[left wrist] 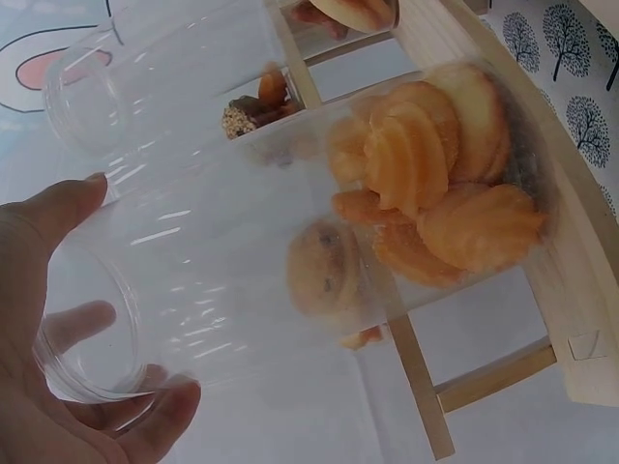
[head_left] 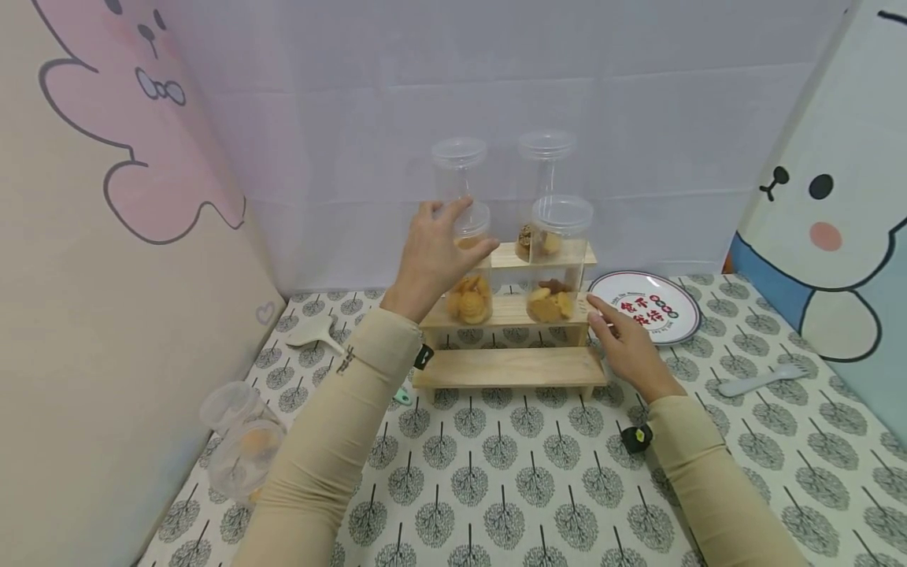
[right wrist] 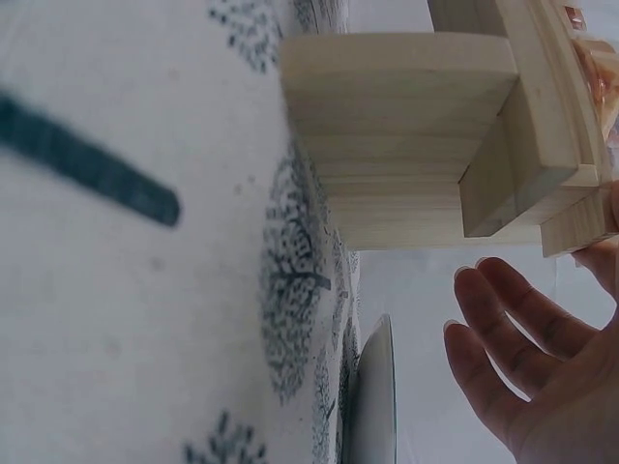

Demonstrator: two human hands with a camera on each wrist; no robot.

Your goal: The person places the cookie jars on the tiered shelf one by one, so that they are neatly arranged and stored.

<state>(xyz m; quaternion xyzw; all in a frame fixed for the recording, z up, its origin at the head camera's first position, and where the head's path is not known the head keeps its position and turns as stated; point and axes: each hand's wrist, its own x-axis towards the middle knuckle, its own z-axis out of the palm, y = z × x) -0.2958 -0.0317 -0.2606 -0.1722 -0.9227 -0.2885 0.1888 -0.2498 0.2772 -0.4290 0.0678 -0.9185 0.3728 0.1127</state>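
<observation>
My left hand point(head_left: 434, 256) spreads around the lid of a clear cookie jar point(head_left: 470, 298) at the left of the middle tier of a wooden stand point(head_left: 515, 366). In the left wrist view the straight thumb lies along one side of the lid point(left wrist: 92, 372), fingers on the other. Swirled golden cookies point(left wrist: 459, 217) lie in the jar's bottom. My right hand point(head_left: 627, 350) is at the stand's right end, a fingertip by the middle plank; in the right wrist view its other fingers point(right wrist: 517, 353) extend loosely. A second cookie jar point(head_left: 556, 272) stands beside the first.
Two more jars, left point(head_left: 459, 157) and right point(head_left: 547, 150), stand on the top tier behind. A printed plate point(head_left: 680, 315) and a pale fork point(head_left: 761, 379) lie to the right. A light spatula point(head_left: 312, 332) and clear containers point(head_left: 244, 457) are at the left.
</observation>
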